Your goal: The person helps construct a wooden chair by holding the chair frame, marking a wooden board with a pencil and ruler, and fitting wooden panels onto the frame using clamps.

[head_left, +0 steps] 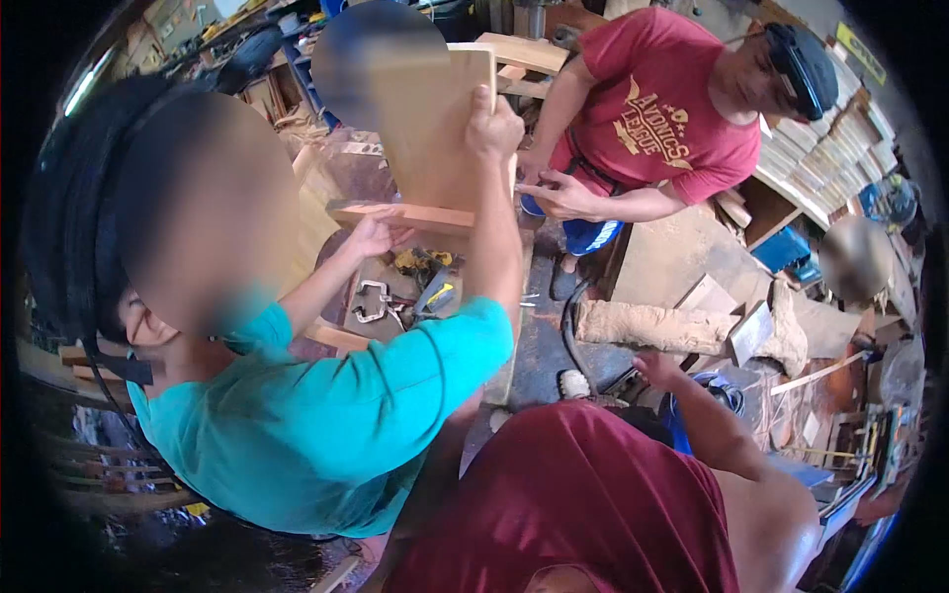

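Note:
My right hand (660,370) reaches forward from the lower right with its fingers apart, and I see nothing held in it. Just beyond it lies a long, rough tan piece (647,328) with a wide end, and a flat grey plate (751,332) rests against it. Blue coiled cord or hose (714,393) sits beside my right wrist. My left hand is out of sight; only a bit of that arm shows beside the teal shirt. To my left, a person in teal (336,415) holds a wooden panel (420,128) upright above a wooden strip (415,218).
A person in a red shirt (672,109) stands across from me, hands near the panel. A clamp (372,301) and a yellow-black power tool (423,263) lie on the bench. A dark hose (570,336) crosses the middle. Stacked boards (830,138) stand far right.

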A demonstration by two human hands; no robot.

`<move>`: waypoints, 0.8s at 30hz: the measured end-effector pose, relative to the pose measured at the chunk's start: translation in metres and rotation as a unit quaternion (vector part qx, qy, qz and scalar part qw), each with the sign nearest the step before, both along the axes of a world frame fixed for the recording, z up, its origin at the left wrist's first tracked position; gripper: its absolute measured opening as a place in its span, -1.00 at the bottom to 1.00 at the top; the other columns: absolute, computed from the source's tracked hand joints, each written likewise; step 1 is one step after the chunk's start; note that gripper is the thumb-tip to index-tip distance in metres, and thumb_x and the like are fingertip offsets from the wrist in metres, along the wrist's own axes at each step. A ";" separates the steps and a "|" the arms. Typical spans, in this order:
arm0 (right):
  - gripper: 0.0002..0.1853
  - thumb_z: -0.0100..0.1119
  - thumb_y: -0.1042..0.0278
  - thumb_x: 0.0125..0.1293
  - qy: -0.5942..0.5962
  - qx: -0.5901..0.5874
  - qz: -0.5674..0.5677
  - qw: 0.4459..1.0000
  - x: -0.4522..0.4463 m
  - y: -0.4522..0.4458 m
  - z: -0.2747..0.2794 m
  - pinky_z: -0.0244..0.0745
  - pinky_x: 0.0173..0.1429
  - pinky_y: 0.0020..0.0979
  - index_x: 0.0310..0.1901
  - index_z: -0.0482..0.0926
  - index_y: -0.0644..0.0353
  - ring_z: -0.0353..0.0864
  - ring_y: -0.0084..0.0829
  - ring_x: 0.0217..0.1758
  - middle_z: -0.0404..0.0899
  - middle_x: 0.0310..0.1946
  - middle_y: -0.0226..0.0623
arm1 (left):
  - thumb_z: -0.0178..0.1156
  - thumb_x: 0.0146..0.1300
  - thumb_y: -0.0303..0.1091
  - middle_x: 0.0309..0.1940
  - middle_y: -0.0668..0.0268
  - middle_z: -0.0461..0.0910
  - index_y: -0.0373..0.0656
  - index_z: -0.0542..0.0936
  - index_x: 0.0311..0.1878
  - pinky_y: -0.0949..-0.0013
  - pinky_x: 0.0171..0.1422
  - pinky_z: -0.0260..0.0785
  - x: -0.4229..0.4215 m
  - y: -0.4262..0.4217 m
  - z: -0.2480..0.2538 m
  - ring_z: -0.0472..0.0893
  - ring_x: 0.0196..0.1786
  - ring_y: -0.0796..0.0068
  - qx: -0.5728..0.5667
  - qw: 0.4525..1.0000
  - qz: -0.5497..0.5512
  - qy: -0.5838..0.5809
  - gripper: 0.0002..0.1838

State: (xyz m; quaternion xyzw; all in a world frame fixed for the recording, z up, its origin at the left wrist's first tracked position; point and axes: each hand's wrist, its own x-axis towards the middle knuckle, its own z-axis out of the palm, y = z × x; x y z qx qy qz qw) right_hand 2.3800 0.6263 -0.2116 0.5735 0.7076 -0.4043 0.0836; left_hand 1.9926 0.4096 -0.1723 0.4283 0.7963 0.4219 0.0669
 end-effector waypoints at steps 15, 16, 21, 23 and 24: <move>-0.53 0.26 0.07 0.15 0.783 -0.108 0.358 0.496 -0.051 0.102 0.319 0.43 -0.43 -0.35 -0.21 0.58 0.44 0.57 -0.28 -0.52 0.59 -0.53 -0.23 | 0.32 0.05 -0.11 -0.22 0.07 0.59 -0.29 0.54 -0.09 0.14 0.03 0.39 -0.003 -0.013 -0.027 0.57 -0.18 0.01 -0.161 0.949 0.074 0.261 -0.53; -0.55 0.24 0.10 0.18 0.779 -0.220 0.502 0.305 -0.049 0.130 0.328 0.42 -0.46 -0.34 -0.28 0.57 0.49 0.57 -0.32 -0.52 0.57 -0.53 -0.20 | 0.33 0.06 -0.14 -0.20 0.07 0.60 -0.30 0.55 -0.09 0.13 0.07 0.37 0.004 -0.008 -0.015 0.57 -0.12 0.03 -0.201 0.941 0.067 0.265 -0.54; -0.62 0.20 0.20 0.18 0.709 -0.183 0.600 0.322 -0.007 0.186 0.373 0.41 -0.44 -0.33 -0.19 0.50 0.43 0.53 -0.33 -0.50 0.53 -0.41 -0.15 | 0.33 0.05 -0.19 -0.17 0.02 0.57 -0.29 0.55 -0.09 0.11 -0.01 0.36 0.020 0.010 -0.008 0.55 -0.11 -0.03 -0.120 0.969 0.173 0.131 -0.57; -0.63 0.19 0.21 0.18 0.707 -0.199 0.606 0.304 -0.007 0.203 0.363 0.42 -0.42 -0.34 -0.16 0.48 0.40 0.53 -0.35 -0.47 0.53 -0.39 -0.16 | 0.32 0.05 -0.21 -0.12 0.01 0.57 -0.30 0.53 -0.05 0.12 0.04 0.35 0.019 0.007 -0.006 0.54 -0.06 -0.02 -0.148 0.971 0.177 0.065 -0.55; -0.63 0.18 0.21 0.19 0.704 -0.209 0.610 0.297 -0.011 0.210 0.355 0.42 -0.41 -0.34 -0.14 0.47 0.39 0.53 -0.36 -0.46 0.53 -0.37 -0.17 | 0.32 0.06 -0.22 -0.11 0.02 0.57 -0.31 0.53 -0.04 0.15 0.07 0.34 0.018 0.007 -0.006 0.54 -0.04 0.03 -0.145 0.973 0.171 0.059 -0.55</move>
